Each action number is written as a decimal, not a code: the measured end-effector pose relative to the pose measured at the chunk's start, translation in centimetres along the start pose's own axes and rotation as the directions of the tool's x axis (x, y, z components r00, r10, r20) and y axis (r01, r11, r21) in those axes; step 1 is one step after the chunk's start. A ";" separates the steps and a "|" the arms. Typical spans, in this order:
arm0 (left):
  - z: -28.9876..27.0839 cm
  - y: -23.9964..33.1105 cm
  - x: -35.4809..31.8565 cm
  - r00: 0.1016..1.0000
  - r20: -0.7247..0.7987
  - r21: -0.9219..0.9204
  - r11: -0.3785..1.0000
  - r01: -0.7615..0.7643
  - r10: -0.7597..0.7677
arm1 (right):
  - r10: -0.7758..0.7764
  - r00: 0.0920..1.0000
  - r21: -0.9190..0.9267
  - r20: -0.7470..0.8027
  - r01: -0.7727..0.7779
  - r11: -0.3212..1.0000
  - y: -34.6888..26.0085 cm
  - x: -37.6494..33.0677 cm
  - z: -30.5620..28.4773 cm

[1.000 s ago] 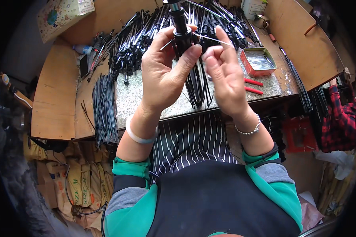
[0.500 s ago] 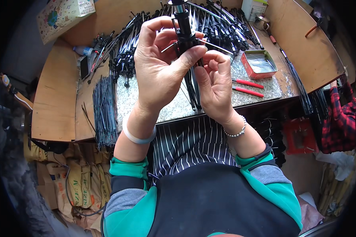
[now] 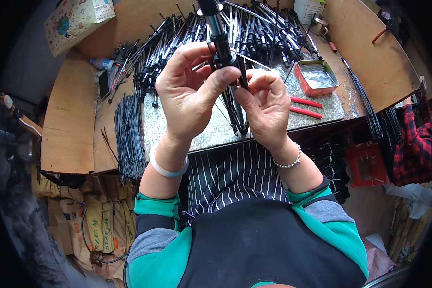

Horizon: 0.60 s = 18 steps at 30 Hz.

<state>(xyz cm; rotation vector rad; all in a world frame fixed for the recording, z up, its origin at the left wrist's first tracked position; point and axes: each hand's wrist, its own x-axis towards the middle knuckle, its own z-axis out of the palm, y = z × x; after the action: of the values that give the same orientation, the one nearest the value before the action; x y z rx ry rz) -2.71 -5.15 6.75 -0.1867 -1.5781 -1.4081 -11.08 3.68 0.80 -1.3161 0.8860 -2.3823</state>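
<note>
My left hand [image 3: 189,93] grips a black umbrella frame shaft [image 3: 219,36] that stands upright in front of me, thumb pressed on its hub. My right hand [image 3: 266,105] pinches the thin black ribs [image 3: 239,108] hanging from that hub, fingertips close to the left thumb. Both hands are raised above the speckled stone worktop [image 3: 206,132]. The ribs hang down between my palms and partly hide behind them.
A heap of black umbrella frames [image 3: 254,29] fills the back of the bench. A bundle of thin black rods [image 3: 128,137] lies at the left edge. A red tin tray [image 3: 316,78] and red-handled pliers [image 3: 306,106] sit at the right. Sacks [image 3: 96,221] lie below left.
My right hand has moved in from an open spread to pinch the ribs by the left thumb. Both hands and the shaft have drawn closer together.
</note>
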 end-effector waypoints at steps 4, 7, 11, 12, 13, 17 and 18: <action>-0.6 0.5 0.0 0.998 0.065 -0.039 0.999 0.005 -0.002 | 0.129 0.979 0.202 0.155 -0.159 0.966 -0.5 0.6 -1.6; -0.7 0.6 0.2 0.995 0.094 -0.123 0.992 0.026 -0.014 | 0.154 0.967 0.221 0.202 -0.198 0.955 -0.6 1.1 -2.3; -0.7 0.7 0.2 0.992 0.096 -0.129 0.987 0.093 -0.081 | 0.188 0.959 0.250 0.214 -0.240 0.938 -0.5 1.0 -2.3; -0.7 0.7 0.2 0.992 0.098 -0.126 0.987 0.095 -0.083 | 0.200 0.958 0.258 0.207 -0.251 0.933 -0.4 1.0 -2.3; -0.7 0.8 0.2 0.992 0.102 -0.111 0.990 0.092 -0.080 | 0.200 0.958 0.260 0.205 -0.251 0.933 -0.4 1.0 -2.4; -0.5 1.0 0.4 0.987 0.128 -0.105 0.988 0.110 -0.096 | 0.157 0.956 0.268 0.248 -0.223 0.937 -0.4 1.1 -2.8; -0.5 1.1 0.5 0.982 0.149 -0.130 0.982 0.134 -0.114 | 0.182 0.950 0.288 0.254 -0.254 0.923 -0.6 1.2 -2.8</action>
<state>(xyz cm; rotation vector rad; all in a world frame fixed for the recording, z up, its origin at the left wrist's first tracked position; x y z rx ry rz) -1.96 -5.47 7.77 -0.2799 -1.6295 -1.6353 -14.00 4.60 0.85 -1.2503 0.5263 -2.0490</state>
